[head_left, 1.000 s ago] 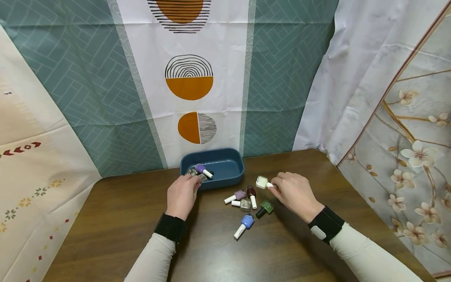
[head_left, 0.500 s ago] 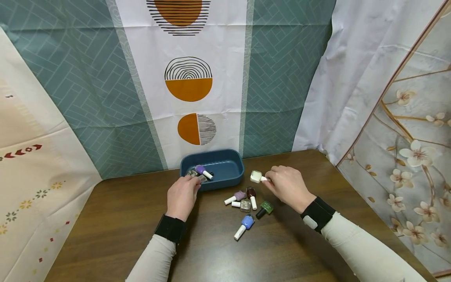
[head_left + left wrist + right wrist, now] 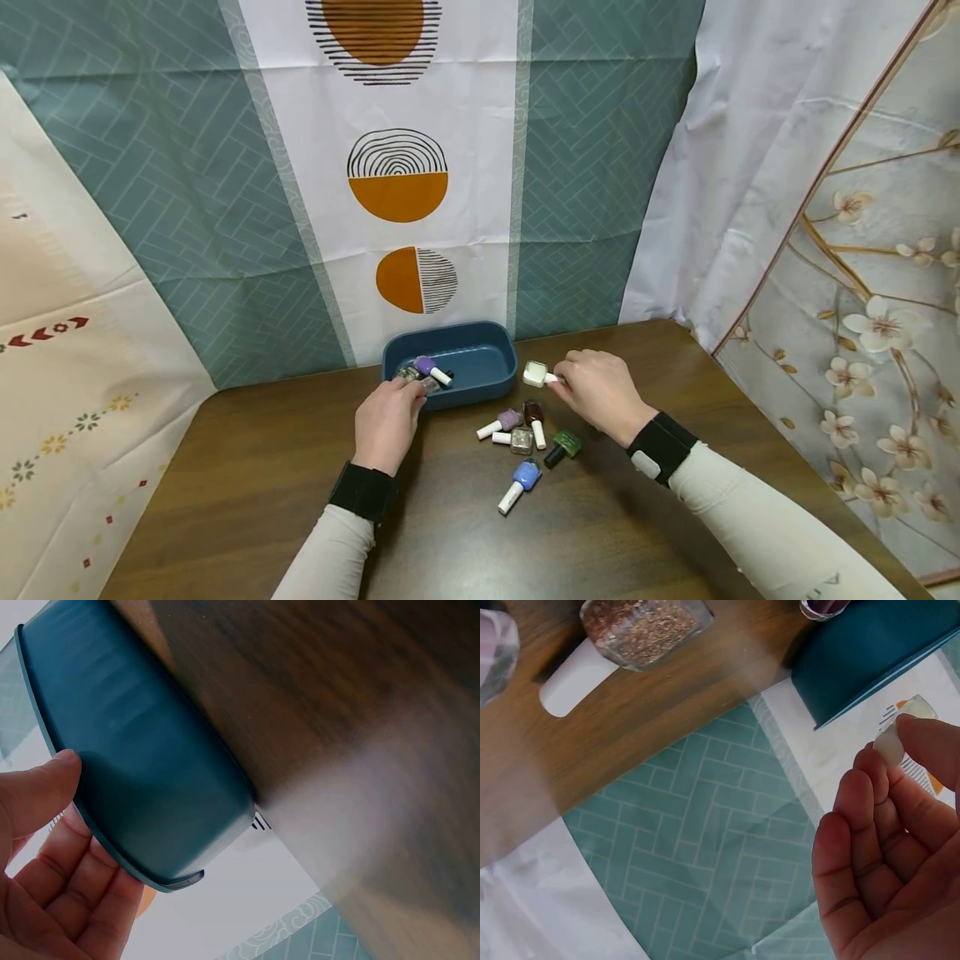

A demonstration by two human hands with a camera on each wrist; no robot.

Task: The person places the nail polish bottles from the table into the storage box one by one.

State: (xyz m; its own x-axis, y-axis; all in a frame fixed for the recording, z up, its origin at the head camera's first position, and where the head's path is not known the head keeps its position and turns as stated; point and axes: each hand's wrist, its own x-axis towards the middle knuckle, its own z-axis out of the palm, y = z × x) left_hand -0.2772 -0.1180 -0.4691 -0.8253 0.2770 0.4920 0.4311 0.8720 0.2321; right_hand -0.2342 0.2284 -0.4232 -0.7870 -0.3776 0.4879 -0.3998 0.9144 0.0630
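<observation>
My right hand (image 3: 596,387) pinches the white cap of a cream nail polish bottle (image 3: 535,373) between thumb and fingertips, with the bottle held just right of the blue bin (image 3: 480,392). In the right wrist view the cap (image 3: 889,746) shows between thumb and finger. My left hand (image 3: 386,423) grips the bin's rim at its near left corner, thumb (image 3: 56,780) against the outer wall. Inside the bin, a purple nail polish bottle (image 3: 425,365) lies on clear, glittery ones, partly hidden by the left fingers.
In front of the bin lie a mauve bottle (image 3: 510,418), a dark red bottle (image 3: 533,412), a glitter bottle (image 3: 521,441), a green bottle (image 3: 567,442) and a blue bottle (image 3: 527,475) on the wooden table (image 3: 247,483). Curtains hang behind the table.
My right hand has moved left, carrying the cream nail polish bottle toward the bin. The left hand stays at the bin's corner, and the bottles on the table lie as before.
</observation>
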